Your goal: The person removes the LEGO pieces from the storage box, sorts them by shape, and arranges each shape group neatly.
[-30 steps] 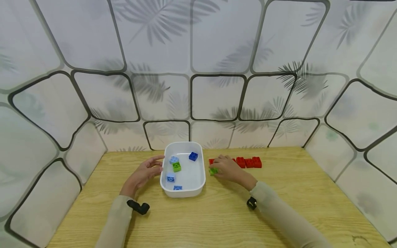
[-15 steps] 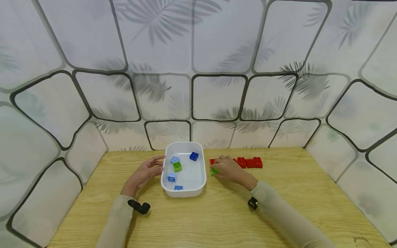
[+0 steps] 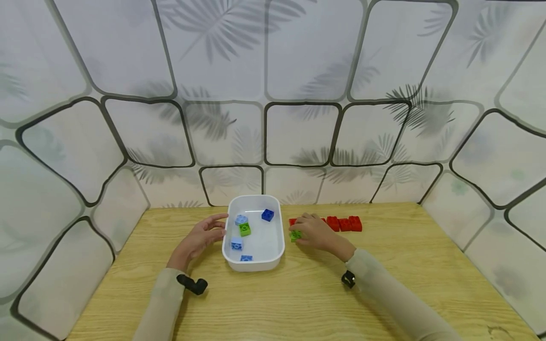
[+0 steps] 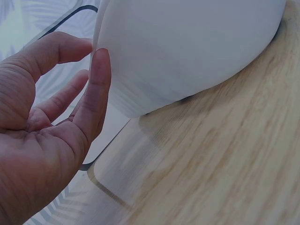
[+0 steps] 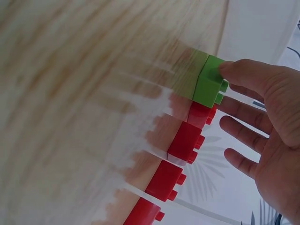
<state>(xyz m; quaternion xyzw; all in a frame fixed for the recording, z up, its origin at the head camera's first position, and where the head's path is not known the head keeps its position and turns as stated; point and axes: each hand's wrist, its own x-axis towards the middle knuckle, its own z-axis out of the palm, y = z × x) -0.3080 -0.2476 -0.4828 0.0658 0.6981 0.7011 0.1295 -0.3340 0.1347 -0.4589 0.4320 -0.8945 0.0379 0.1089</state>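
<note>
My right hand [image 3: 314, 231] pinches a green building brick [image 5: 209, 80] between thumb and forefinger. That brick sits on the table just in front of the left end of a row of red bricks [image 5: 186, 141]. In the right wrist view its studs point toward the palm, and the other fingers hang loose beside it. My left hand [image 3: 204, 237] is at the left side of a white tray [image 3: 252, 266], its relaxed fingertips right at the tray's wall. Inside the tray lie a green brick [image 3: 245, 229], a dark blue brick [image 3: 268, 215] and several light blue bricks [image 3: 236, 244].
The wooden table [image 3: 273, 308] carries the tray and the red row, which runs to the right behind my right hand. A patterned curtain [image 3: 298, 132] hangs directly behind the table's back edge and along both sides.
</note>
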